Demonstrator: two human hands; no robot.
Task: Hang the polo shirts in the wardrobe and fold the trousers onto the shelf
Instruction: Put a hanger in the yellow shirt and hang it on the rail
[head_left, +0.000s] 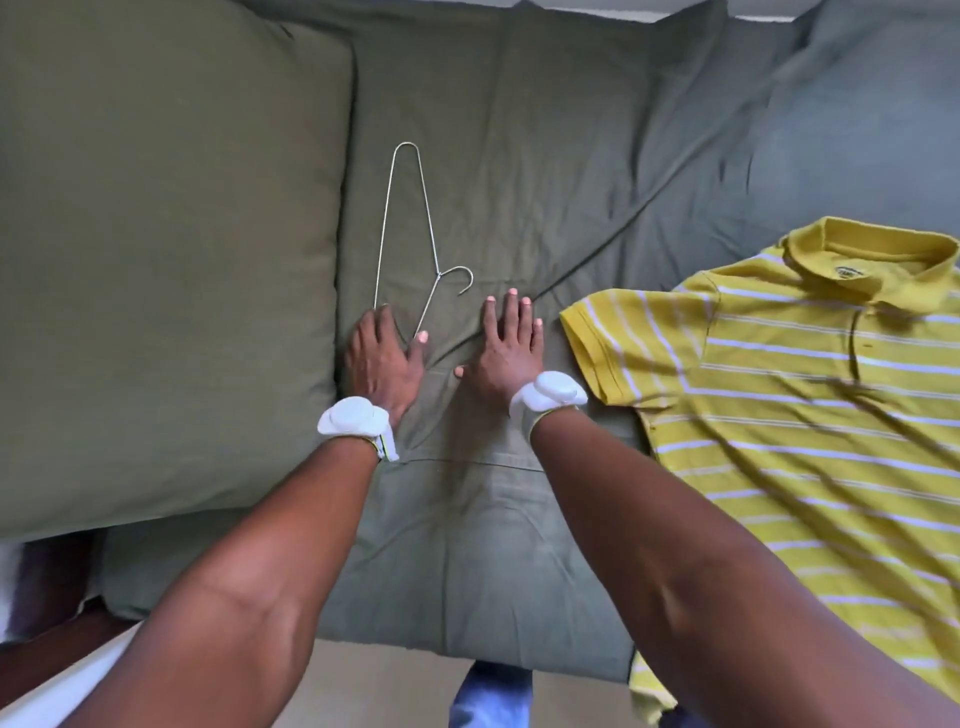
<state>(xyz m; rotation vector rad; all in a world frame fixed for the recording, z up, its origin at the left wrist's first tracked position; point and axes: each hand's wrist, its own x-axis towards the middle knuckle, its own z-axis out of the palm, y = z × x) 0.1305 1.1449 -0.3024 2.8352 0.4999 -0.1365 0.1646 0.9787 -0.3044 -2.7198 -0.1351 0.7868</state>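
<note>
A thin wire hanger (402, 218) lies on the green bed cover (519, 156), its hook (462, 278) pointing right. My left hand (382, 356) is on the hanger's near corner, fingers curled over the wire and thumb against its inner side. My right hand (506, 348) presses flat on the green fabric just right of the hook, fingers straight and spread. A yellow polo shirt (800, 395) with thin white stripes lies spread face up at the right, collar away from me, its sleeve close to my right hand. No trousers can be made out for certain.
A large olive pillow (156, 270) fills the left side, its edge right beside my left hand. A second grey-green pillow (857, 130) sits at the far right. The bed's near edge (467, 660) gives way to floor below, where a blue-clad leg (491, 696) shows.
</note>
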